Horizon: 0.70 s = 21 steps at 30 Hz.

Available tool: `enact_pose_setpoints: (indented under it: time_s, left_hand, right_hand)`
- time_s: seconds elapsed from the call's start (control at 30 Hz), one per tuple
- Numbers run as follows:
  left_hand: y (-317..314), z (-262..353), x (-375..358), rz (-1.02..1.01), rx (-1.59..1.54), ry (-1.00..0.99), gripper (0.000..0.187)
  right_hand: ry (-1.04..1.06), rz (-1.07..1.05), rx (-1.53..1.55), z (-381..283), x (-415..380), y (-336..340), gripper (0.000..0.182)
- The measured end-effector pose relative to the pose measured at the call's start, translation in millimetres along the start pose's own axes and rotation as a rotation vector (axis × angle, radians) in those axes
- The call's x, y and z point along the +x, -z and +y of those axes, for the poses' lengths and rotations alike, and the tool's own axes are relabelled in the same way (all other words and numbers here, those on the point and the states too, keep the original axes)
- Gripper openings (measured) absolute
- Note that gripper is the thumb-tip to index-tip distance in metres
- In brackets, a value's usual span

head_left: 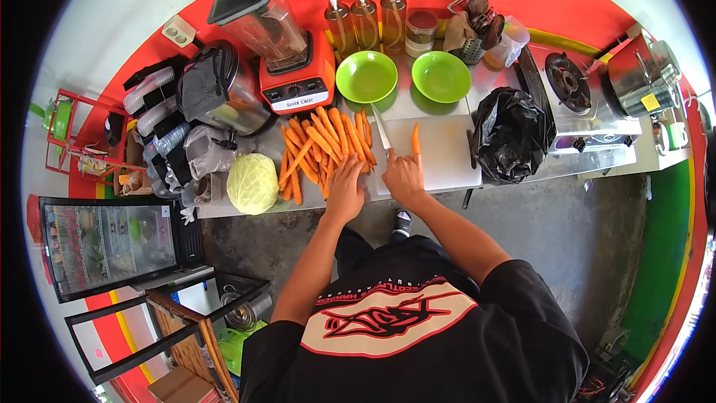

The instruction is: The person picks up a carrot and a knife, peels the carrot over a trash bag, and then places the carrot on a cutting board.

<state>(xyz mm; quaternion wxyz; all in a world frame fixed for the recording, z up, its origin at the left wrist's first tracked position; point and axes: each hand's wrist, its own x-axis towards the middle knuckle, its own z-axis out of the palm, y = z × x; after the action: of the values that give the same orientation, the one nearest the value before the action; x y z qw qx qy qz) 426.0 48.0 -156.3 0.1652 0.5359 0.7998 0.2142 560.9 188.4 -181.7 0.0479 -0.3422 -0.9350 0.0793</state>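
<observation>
My left hand (345, 188) reaches over the front right of a pile of orange carrots (322, 140), its fingers stretched out and touching them. A knife (381, 128) points away from me, its blade over the left part of a white cutting board (451, 164). Its near end runs into my right hand (404, 177), which is closed around the handle; most of the handle is hidden. One single carrot (416, 139) lies on the board just beyond the right-hand fingers. A pale green cabbage (252, 183) sits left of the pile.
Two green bowls (367, 77) stand behind the board. A red blender (298, 82) is behind the carrots. To the right are a black plastic bag (513, 134) and a gas stove (578, 93). Pump bottles (364, 22) line the back.
</observation>
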Motion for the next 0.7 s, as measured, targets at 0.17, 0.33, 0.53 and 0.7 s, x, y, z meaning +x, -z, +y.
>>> enact_pose_setpoints:
  time_s: [0.17, 0.33, 0.53, 0.7]
  left_hand:
    - [-5.1, 3.0, -1.8, 0.114, -0.027, -0.017, 0.050]
    - [-10.7, 23.5, 16.4, 0.191, -0.095, -0.061, 0.036]
    - [-40.3, 58.6, 46.4, 0.101, -0.225, -0.134, 0.025]
    - [-76.2, 87.0, 67.7, 0.024, -0.295, -0.023, 0.052]
  right_hand:
    - [-0.098, -0.084, 0.261, 7.4, 4.7, 28.8, 0.030]
    - [-0.191, -0.006, 0.550, 37.6, -14.4, 57.2, 0.035]
    - [-0.272, 0.047, 0.744, 81.4, -56.6, 81.5, 0.037]
    - [-0.349, 0.134, 0.855, 107.3, -88.9, 80.6, 0.037]
